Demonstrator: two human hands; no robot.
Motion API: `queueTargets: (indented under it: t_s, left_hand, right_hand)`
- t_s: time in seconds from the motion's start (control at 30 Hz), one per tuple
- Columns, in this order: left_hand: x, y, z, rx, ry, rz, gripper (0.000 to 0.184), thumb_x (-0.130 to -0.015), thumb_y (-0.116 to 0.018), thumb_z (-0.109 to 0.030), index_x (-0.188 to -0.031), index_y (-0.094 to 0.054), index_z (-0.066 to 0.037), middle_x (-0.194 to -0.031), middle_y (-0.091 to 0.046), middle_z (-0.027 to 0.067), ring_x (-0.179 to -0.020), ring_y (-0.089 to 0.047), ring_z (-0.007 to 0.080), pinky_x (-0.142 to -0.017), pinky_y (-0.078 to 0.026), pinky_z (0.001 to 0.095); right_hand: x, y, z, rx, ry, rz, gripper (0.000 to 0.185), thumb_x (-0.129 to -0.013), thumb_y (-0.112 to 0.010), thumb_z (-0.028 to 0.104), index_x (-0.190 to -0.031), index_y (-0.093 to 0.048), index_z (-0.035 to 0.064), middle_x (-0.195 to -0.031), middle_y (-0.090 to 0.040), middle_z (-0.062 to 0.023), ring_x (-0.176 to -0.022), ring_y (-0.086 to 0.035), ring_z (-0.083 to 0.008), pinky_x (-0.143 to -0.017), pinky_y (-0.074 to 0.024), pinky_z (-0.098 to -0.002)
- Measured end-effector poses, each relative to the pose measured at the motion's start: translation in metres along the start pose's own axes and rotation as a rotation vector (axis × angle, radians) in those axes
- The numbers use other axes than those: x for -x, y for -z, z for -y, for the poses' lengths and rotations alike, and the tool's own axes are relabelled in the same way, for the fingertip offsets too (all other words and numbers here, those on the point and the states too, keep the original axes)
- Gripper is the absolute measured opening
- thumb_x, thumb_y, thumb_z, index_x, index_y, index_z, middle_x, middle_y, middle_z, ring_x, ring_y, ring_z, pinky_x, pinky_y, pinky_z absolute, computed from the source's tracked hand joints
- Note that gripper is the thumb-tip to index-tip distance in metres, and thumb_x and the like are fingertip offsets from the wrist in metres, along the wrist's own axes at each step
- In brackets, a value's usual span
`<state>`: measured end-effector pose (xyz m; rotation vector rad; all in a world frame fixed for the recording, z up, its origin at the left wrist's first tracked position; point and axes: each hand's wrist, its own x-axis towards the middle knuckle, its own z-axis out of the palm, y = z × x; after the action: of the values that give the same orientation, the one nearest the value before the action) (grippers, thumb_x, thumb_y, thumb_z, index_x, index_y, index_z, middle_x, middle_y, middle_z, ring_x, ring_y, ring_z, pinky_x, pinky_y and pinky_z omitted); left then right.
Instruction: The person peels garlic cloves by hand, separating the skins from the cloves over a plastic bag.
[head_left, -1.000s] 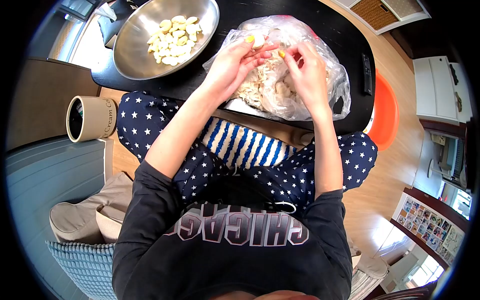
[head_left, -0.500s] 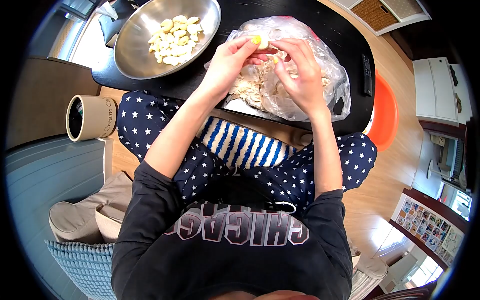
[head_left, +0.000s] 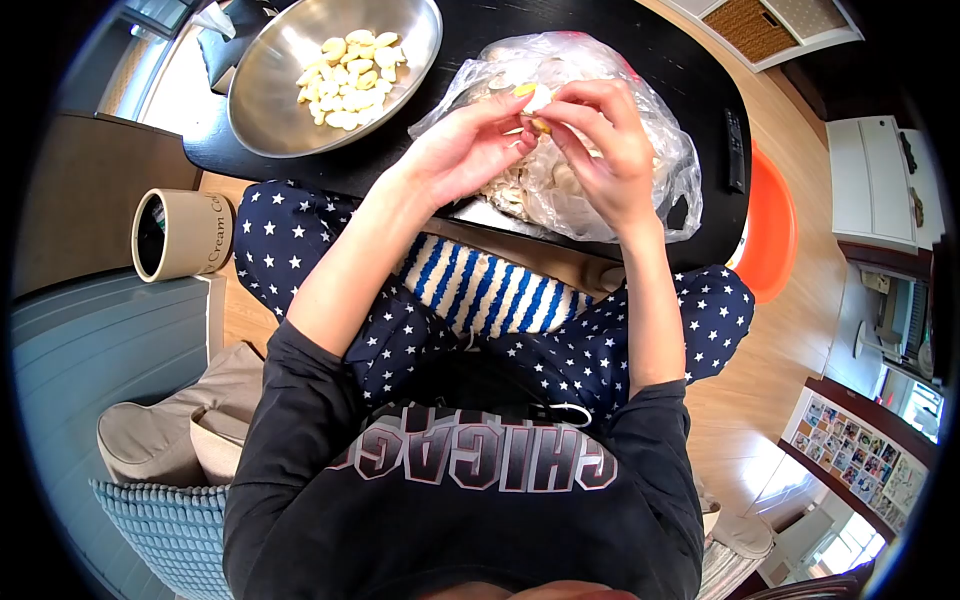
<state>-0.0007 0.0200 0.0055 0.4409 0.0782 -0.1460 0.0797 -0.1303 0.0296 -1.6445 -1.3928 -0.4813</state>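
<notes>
Above a crinkled clear plastic bag [head_left: 660,170], both my hands meet at the fingertips around a small whitish garlic clove [head_left: 539,99]. My left hand [head_left: 465,150] pinches it from the left with thumb and fingers, palm partly turned up. From the right, my right hand [head_left: 602,135] grips it, fingers curled and thumb underneath. Fingers cover part of the clove. Papery beige skins [head_left: 508,195] lie in and beside the bag's front. To the left, a wide steel bowl [head_left: 262,95] holds a heap of pale peeled cloves [head_left: 350,82].
The bowl and bag stand on a black table [head_left: 460,28]. A remote control [head_left: 735,150] lies near its right edge, with an orange tub [head_left: 773,225] beyond on the floor. A cream bin [head_left: 190,235] stands at left. A striped cushion or cloth [head_left: 490,290] rests between my legs.
My left hand has rolled so its palm turns up more, its wrist shifting slightly left. My right fingers have closed in on the clove from the right.
</notes>
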Motion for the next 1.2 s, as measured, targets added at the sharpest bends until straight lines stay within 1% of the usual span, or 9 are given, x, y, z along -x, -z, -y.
queueTargets:
  t_s: [0.13,0.2,0.43,0.5,0.53,0.83,0.9,1.03,1.2]
  left_hand:
    - [0.000,0.001,0.006,0.047,0.011,-0.022,0.016,-0.086,-0.055,-0.010,-0.099,-0.054,0.000,-0.094,-0.056,0.0068,-0.083,-0.052,0.0119,-0.076,-0.045,0.0241]
    - [0.000,0.002,0.009,0.022,-0.031,-0.085,0.016,-0.086,-0.054,-0.009,-0.098,-0.054,0.001,-0.094,-0.056,0.0066,-0.083,-0.052,0.0120,-0.076,-0.045,0.0244]
    - [0.003,-0.002,0.015,-0.053,-0.127,-0.191,0.014,-0.087,-0.051,-0.009,-0.096,-0.054,0.002,-0.094,-0.056,0.0078,-0.084,-0.051,0.0130,-0.076,-0.044,0.0246]
    - [0.003,0.005,0.016,-0.115,-0.125,-0.153,0.018,-0.088,-0.051,-0.012,-0.101,-0.054,0.000,-0.099,-0.056,0.0079,-0.090,-0.051,0.0138,-0.081,-0.043,0.0260]
    - [0.003,0.006,0.016,-0.115,-0.125,-0.153,0.018,-0.088,-0.051,-0.012,-0.101,-0.054,0.000,-0.099,-0.056,0.0079,-0.090,-0.051,0.0138,-0.081,-0.043,0.0260]
    - [0.002,0.007,0.017,-0.213,-0.141,-0.246,0.014,-0.088,-0.050,-0.011,-0.095,-0.056,0.000,-0.094,-0.057,0.0068,-0.085,-0.051,0.0121,-0.076,-0.044,0.0240]
    - [0.002,0.005,0.015,-0.291,-0.152,-0.265,0.014,-0.088,-0.051,-0.012,-0.092,-0.058,-0.001,-0.088,-0.057,0.0048,-0.081,-0.052,0.0101,-0.073,-0.044,0.0227]
    - [0.005,-0.007,0.014,-0.364,-0.144,-0.318,0.015,-0.088,-0.051,-0.014,-0.090,-0.058,0.000,-0.084,-0.057,0.0033,-0.075,-0.052,0.0081,-0.068,-0.045,0.0199]
    - [0.003,-0.003,0.013,-0.462,-0.064,-0.315,0.020,-0.090,-0.049,-0.018,-0.091,-0.058,0.000,-0.083,-0.057,0.0040,-0.071,-0.053,0.0078,-0.067,-0.048,0.0181]
  right_hand:
    - [0.002,-0.003,0.001,0.076,0.048,0.011,0.029,-0.061,-0.067,-0.003,-0.088,-0.062,0.0058,-0.085,-0.057,-0.0053,-0.081,-0.054,-0.0220,-0.066,-0.0470,-0.0303]
    - [0.003,-0.004,0.000,0.124,0.103,0.038,0.030,-0.060,-0.064,-0.001,-0.089,-0.062,0.0040,-0.086,-0.057,-0.0061,-0.083,-0.055,-0.0225,-0.068,-0.0486,-0.0309]
    - [0.005,-0.006,0.003,0.180,0.120,0.053,0.026,-0.063,-0.059,0.001,-0.089,-0.060,0.0002,-0.088,-0.058,-0.0075,-0.085,-0.055,-0.0235,-0.070,-0.0495,-0.0309]
    - [0.006,-0.006,0.003,0.201,0.100,0.092,0.028,-0.063,-0.059,0.001,-0.091,-0.060,-0.0005,-0.090,-0.058,-0.0079,-0.086,-0.055,-0.0235,-0.071,-0.0492,-0.0304]
    - [0.006,-0.006,0.002,0.201,0.099,0.092,0.028,-0.063,-0.059,0.001,-0.091,-0.060,-0.0005,-0.090,-0.058,-0.0079,-0.086,-0.055,-0.0235,-0.071,-0.0492,-0.0304]
    - [0.005,-0.004,0.005,0.185,0.069,0.233,0.031,-0.066,-0.056,0.002,-0.097,-0.057,0.0003,-0.092,-0.055,-0.0071,-0.092,-0.051,-0.0235,-0.076,-0.0478,-0.0298]
    - [0.005,-0.006,0.005,0.195,0.065,0.270,0.034,-0.066,-0.055,0.001,-0.100,-0.055,0.0003,-0.094,-0.053,-0.0071,-0.094,-0.050,-0.0235,-0.078,-0.0469,-0.0294]
    - [0.005,-0.004,0.006,0.198,0.048,0.283,0.034,-0.067,-0.054,0.001,-0.101,-0.054,0.0000,-0.095,-0.052,-0.0078,-0.094,-0.049,-0.0241,-0.079,-0.0467,-0.0300]
    - [0.006,-0.003,0.006,0.095,-0.024,0.310,0.030,-0.069,-0.053,-0.003,-0.099,-0.052,0.0003,-0.093,-0.051,-0.0099,-0.094,-0.047,-0.0264,-0.077,-0.0461,-0.0315]
